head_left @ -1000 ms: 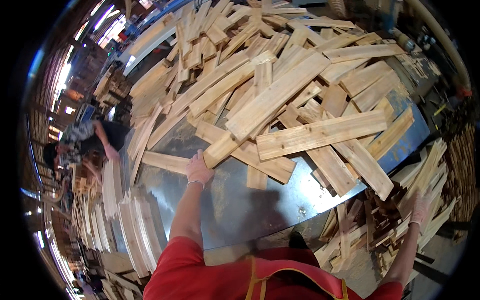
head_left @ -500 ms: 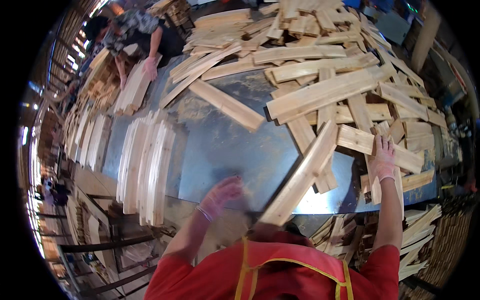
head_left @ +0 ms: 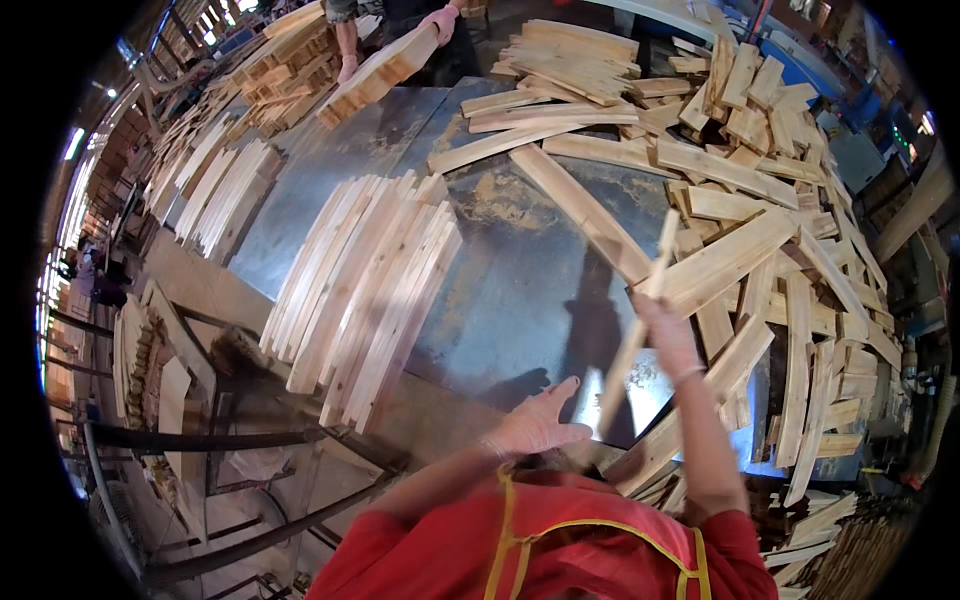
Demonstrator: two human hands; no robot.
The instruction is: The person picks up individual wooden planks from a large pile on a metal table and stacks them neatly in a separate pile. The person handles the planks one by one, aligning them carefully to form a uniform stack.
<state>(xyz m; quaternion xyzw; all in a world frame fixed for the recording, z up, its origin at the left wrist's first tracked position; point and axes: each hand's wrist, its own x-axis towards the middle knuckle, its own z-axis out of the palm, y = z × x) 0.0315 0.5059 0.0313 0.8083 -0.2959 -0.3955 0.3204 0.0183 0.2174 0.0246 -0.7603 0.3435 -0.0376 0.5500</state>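
Note:
A narrow wooden board [head_left: 628, 375] stands tilted on its edge, slightly blurred. My right hand [head_left: 665, 335] is closed around it partway along its length. Close to the lower end of that board is my left hand [head_left: 538, 420], gloved, with thumb and fingers apart and nothing in it. Left of my hands, a row of boards on edge [head_left: 370, 290] is stacked side by side on the metal table [head_left: 490, 330]. Beside my right forearm a loose board [head_left: 690, 410] slopes down to the table's near edge.
A large jumbled pile of boards [head_left: 750, 180] covers the table's right and far side. Across the table a co-worker's gloved hands hold a bundle of boards [head_left: 380, 75]. A second row of boards [head_left: 230, 190] lies farther left. A dark metal frame [head_left: 220, 435] stands at lower left.
My right hand has come left from the pile and now holds a board. My left hand has moved right, toward it. The view has shifted, and the co-worker's bundle is now raised off the table.

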